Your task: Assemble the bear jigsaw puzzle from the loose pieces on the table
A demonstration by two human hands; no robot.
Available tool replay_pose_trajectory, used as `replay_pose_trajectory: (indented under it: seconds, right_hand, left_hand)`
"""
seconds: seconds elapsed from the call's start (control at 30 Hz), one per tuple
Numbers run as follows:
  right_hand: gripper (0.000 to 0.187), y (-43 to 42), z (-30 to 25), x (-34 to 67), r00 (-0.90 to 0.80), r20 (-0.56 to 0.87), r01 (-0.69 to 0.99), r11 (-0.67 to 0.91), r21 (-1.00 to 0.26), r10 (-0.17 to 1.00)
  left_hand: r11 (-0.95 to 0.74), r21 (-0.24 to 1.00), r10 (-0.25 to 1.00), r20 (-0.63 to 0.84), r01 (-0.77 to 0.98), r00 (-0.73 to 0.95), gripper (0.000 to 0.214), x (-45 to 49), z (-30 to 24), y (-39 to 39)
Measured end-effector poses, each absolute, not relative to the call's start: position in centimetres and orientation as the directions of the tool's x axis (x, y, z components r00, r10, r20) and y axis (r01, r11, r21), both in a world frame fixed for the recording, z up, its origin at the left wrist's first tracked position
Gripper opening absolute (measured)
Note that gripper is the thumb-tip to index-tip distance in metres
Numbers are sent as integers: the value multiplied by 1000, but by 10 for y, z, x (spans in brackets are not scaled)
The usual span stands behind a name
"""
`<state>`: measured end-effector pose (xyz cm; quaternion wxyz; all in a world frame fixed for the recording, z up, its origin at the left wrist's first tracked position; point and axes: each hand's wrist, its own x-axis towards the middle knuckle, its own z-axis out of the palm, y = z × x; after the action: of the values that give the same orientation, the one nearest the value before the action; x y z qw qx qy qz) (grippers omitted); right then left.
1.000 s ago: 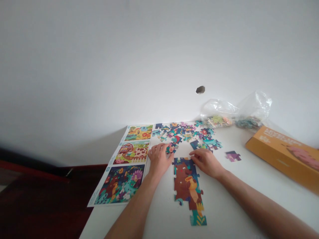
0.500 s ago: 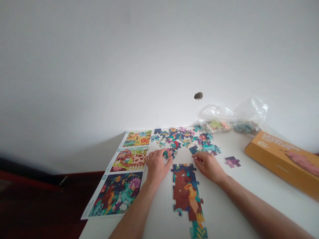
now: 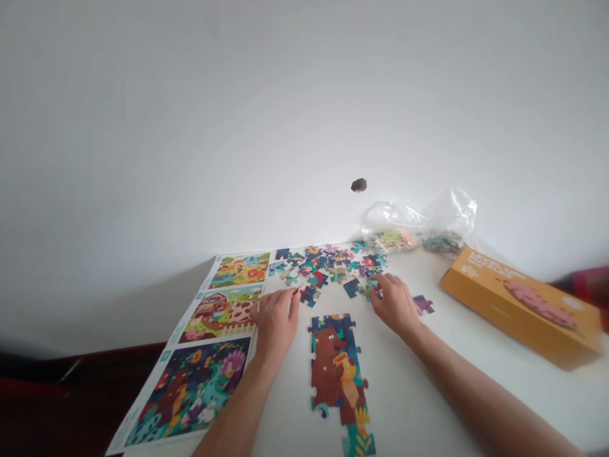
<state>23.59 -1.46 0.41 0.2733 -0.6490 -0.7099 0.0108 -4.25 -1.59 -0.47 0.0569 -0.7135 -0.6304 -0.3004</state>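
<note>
My left hand (image 3: 276, 320) is beside the printed sheet, its thumb and forefinger pinching what looks like a puzzle piece (image 3: 299, 289) seen nearly edge-on. My right hand (image 3: 394, 303) reaches into the right side of the loose puzzle pieces (image 3: 318, 278), thumb and forefinger apart around a teal piece (image 3: 373, 287); whether it touches the piece I cannot tell. Between my forearms lies a joined puzzle section (image 3: 328, 371) with a brown bear and a honey pot. A dark blue piece (image 3: 352, 288) lies between the hands. A purple piece (image 3: 423, 305) is partly behind my right hand.
On the left lies a reference sheet (image 3: 190, 336) with three pictures. Two clear bags of pieces (image 3: 391, 238) (image 3: 445, 240) stand against the white wall (image 3: 285, 127), which has a small hole (image 3: 358, 185). An orange puzzle box (image 3: 514, 311) sits at the right.
The view has shifted, so the table things appear farther left. My right hand has moved away from the dark blue piece, rightward to the teal piece, its fingers parting. My left hand keeps its pinch.
</note>
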Motion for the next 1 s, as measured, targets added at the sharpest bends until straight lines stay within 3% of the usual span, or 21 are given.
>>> replay_pose_trajectory:
  seconds: [0.33,0.5,0.6,0.73,0.83,1.0]
  right_hand:
    - [21,-21,-4,220,-306,325,769,433,-470,895]
    - [20,-27,0,216,-354,322,687,477,-548,878]
    - [28,-31,5,211,-327,250,566,401,-721,911]
    - [45,-34,4,204,-239,101,203,152,-967,966]
    - [46,-33,1,201,-202,79,69,94,-993,976]
    - [40,-29,-4,203,-140,121,147,141,-979,983]
  left_hand:
    - [-301,341,787,616,890,30,26,-42,6,-20]
    - [-459,486,786,613,743,85,25,-41,3,-21]
    - [-580,517,765,612,629,203,24,-36,3,-23]
    - [-702,506,708,571,501,415,28,-30,5,-28]
    - [-717,512,697,505,474,509,32,-29,6,-30]
    - [-616,551,787,416,563,455,57,-28,1,-29]
